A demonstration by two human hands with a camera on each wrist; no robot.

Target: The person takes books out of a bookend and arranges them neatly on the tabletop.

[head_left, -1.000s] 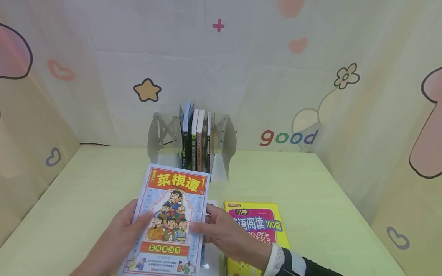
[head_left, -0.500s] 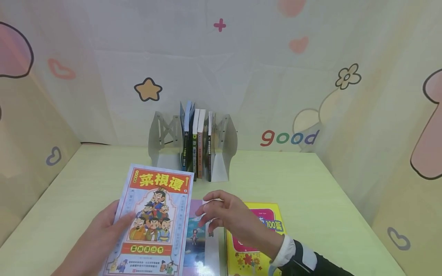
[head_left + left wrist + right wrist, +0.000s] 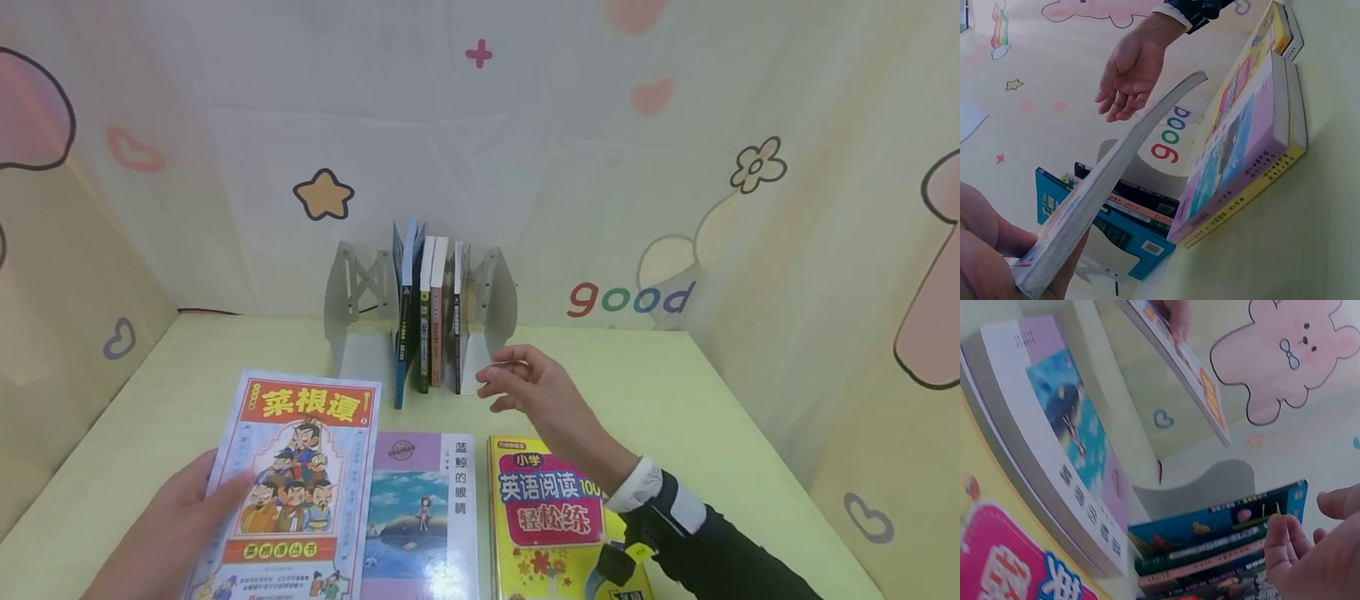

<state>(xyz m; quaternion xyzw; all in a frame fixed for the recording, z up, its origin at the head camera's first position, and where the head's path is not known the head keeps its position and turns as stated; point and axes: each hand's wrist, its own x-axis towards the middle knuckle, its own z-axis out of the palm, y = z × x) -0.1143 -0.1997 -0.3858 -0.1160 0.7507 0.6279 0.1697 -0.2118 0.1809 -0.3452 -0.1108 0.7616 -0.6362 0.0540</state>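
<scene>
The left hand (image 3: 168, 525) has its grip clamped on a red-titled book (image 3: 288, 479), lifted off the table (image 3: 675, 400) at the left. Beside it lie a purple book (image 3: 420, 508) and a yellow book (image 3: 547, 508). The right hand (image 3: 528, 387) hovers with fingers apart, empty, near the book rack (image 3: 420, 312).

Pale yellow-green tabletop (image 3: 675, 392), matte and evenly lit, enclosed on three sides by cream fabric walls. Back wall (image 3: 525, 167) printed with an orange star (image 3: 323, 194), a magenta cross (image 3: 478, 54), pink hearts, an outlined flower (image 3: 757, 165) and the multicoloured word "good" (image 3: 628, 298); fold creases cross the cloth. Left wall (image 3: 67, 275) carries a pink rounded shape outlined in black and a grey-blue heart (image 3: 118, 337). Right wall (image 3: 885, 317) shows a similar pink shape and another heart outline (image 3: 867, 517). Light is soft and diffuse, with faint shadows.
</scene>
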